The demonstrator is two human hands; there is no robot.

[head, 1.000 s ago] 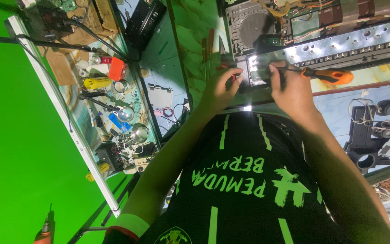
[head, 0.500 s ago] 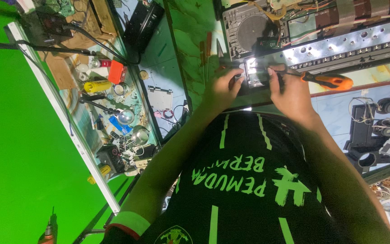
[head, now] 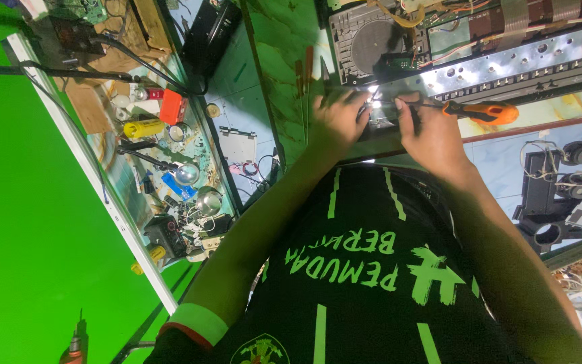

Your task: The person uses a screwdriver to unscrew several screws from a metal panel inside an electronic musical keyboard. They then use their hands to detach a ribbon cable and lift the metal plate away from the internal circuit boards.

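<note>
The right hand [head: 432,138] has its fingers clamped on an orange-handled screwdriver [head: 479,111], at 1 o'clock. The left hand [head: 335,121] grips a small bright metal part [head: 375,108] at 12 o'clock, fingers closed.

Black shirt [head: 372,269] with green stripes, lettering, green-cuffed sleeve [head: 197,323].

The left hand [head: 335,121] and right hand [head: 432,135] met at the edge of the worktop [head: 277,61], just before an opened chassis [head: 453,47]. A screwdriver [head: 479,111] lay in the right hand, pointing left. A cluttered shelf [head: 163,162] stood well left.
</note>
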